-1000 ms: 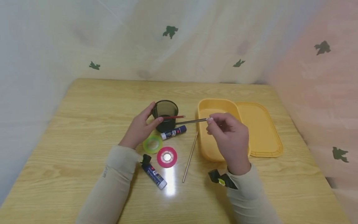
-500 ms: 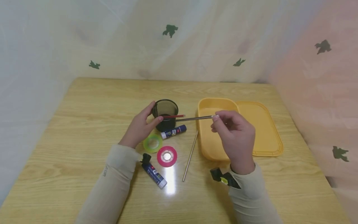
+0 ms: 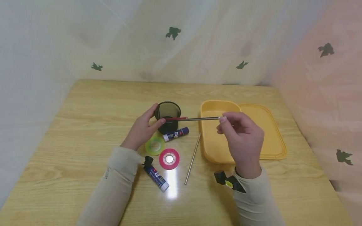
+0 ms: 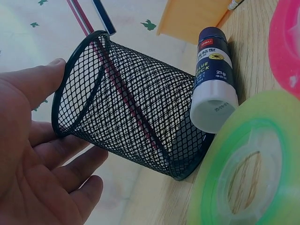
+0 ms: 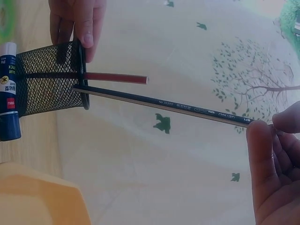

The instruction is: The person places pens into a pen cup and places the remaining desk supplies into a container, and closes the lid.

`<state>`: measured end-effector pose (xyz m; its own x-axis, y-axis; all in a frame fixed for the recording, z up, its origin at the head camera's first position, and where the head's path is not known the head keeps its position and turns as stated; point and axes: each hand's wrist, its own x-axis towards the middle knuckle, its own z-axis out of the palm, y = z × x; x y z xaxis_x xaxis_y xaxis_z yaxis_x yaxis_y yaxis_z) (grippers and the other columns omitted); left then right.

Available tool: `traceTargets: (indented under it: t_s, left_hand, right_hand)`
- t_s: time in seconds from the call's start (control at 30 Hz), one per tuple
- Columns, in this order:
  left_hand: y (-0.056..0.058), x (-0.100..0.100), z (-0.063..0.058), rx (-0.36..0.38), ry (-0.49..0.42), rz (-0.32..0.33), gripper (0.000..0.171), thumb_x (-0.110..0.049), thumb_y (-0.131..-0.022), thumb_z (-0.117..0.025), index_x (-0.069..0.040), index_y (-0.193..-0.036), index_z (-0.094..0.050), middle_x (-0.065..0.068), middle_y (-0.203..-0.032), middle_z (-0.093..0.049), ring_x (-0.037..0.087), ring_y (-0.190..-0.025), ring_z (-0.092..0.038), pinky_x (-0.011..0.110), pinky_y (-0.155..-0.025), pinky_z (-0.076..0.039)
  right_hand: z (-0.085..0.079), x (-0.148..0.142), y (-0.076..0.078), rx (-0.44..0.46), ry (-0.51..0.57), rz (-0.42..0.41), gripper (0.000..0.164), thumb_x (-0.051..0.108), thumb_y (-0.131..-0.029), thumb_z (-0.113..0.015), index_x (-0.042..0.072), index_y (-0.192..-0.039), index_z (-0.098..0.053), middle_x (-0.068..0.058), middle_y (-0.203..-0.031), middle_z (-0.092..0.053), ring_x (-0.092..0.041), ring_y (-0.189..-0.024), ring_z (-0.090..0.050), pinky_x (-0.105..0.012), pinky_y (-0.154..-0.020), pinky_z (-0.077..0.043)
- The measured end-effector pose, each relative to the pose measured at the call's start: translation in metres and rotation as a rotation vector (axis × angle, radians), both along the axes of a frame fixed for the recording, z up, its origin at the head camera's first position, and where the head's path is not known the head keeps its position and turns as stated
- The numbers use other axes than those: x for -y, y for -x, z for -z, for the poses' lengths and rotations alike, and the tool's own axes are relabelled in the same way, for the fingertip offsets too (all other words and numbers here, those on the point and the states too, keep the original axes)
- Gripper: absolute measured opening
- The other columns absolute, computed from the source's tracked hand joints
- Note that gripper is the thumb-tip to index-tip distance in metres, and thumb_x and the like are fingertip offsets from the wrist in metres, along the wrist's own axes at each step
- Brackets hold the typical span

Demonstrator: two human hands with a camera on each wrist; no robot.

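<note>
A black mesh pen holder (image 4: 136, 103) stands on the table, and my left hand (image 3: 144, 127) grips its rim with thumb and fingers. Inside it leans a red pencil (image 5: 117, 78), its end sticking out past the rim. My right hand (image 3: 241, 135) pinches the end of a dark striped pencil (image 5: 173, 108) between thumb and fingertip. That pencil lies nearly level in the head view, its far end at the holder's mouth. Beside the holder's base lies a blue-and-white glue stick (image 3: 176, 134). Green tape (image 3: 154, 145) and pink tape (image 3: 169, 159) lie in front.
A yellow box (image 3: 216, 147) stands on the right, partly under my right hand, with its yellow lid (image 3: 266, 131) alongside. Left of the box lies a thin gold-coloured stick (image 3: 193, 159). A second glue stick (image 3: 156, 178) rests near my left sleeve.
My right hand has shifted to the right with the dark pencil, which now lies more level. My left hand and the pen holder stay in place.
</note>
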<state>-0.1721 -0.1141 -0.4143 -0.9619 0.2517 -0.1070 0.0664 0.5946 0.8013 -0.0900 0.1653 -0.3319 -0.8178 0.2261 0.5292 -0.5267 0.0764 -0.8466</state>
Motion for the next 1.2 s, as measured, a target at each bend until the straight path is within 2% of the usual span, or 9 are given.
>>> traceTargets:
  t_s: [0.3,0.5,0.73,1.03,1.2]
  left_hand:
    - [-0.0001,-0.0003,-0.0001,-0.004,-0.003,-0.001,0.081,-0.057,-0.098,-0.054,-0.026,-0.162,-0.016,0.003,-0.166,-0.023,0.034,-0.149,-0.028,0.057,-0.118,-0.025]
    - [0.0006,-0.0015,-0.0009,-0.009,-0.007,0.0,0.08,-0.055,-0.098,-0.055,-0.027,-0.162,-0.016,0.003,-0.165,-0.023,0.032,-0.149,-0.027,0.056,-0.119,-0.025]
    - [0.0025,-0.0023,-0.0004,-0.029,-0.004,0.007,0.08,-0.053,-0.099,-0.056,-0.023,-0.162,-0.017,0.005,-0.165,-0.026,0.033,-0.149,-0.028,0.055,-0.119,-0.025]
    - [0.0024,-0.0021,0.0009,-0.032,-0.009,0.011,0.08,-0.055,-0.099,-0.055,-0.025,-0.162,-0.017,0.003,-0.165,-0.024,0.034,-0.148,-0.029,0.056,-0.118,-0.026]
    - [0.0024,-0.0015,0.0007,-0.027,-0.015,0.007,0.079,-0.054,-0.099,-0.055,-0.026,-0.162,-0.017,0.004,-0.165,-0.025,0.034,-0.148,-0.029,0.056,-0.118,-0.026]
  right_hand:
    - [-0.0035,-0.0003,-0.003,-0.042,0.007,-0.003,0.006,-0.011,-0.086,-0.069,-0.014,-0.091,-0.07,-0.01,-0.078,-0.07,-0.016,-0.06,-0.066,-0.023,-0.058,-0.058]
    - [-0.0038,0.0001,-0.0026,-0.101,0.048,-0.039,0.007,-0.014,-0.085,-0.067,-0.02,-0.09,-0.066,-0.011,-0.08,-0.071,-0.017,-0.061,-0.066,-0.025,-0.058,-0.058]
    - [-0.002,0.002,-0.0017,-0.116,0.069,-0.052,0.008,-0.016,-0.085,-0.067,-0.021,-0.09,-0.065,-0.011,-0.08,-0.071,-0.018,-0.061,-0.067,-0.026,-0.058,-0.058]
    - [0.0011,0.0044,-0.002,-0.088,0.013,-0.06,0.006,-0.014,-0.086,-0.066,-0.018,-0.091,-0.066,-0.009,-0.081,-0.071,-0.016,-0.062,-0.067,-0.025,-0.059,-0.058]
    - [0.0027,0.0091,-0.0023,-0.032,-0.045,-0.038,0.008,-0.012,-0.087,-0.068,-0.014,-0.094,-0.069,-0.006,-0.082,-0.071,-0.015,-0.063,-0.067,-0.025,-0.06,-0.058]
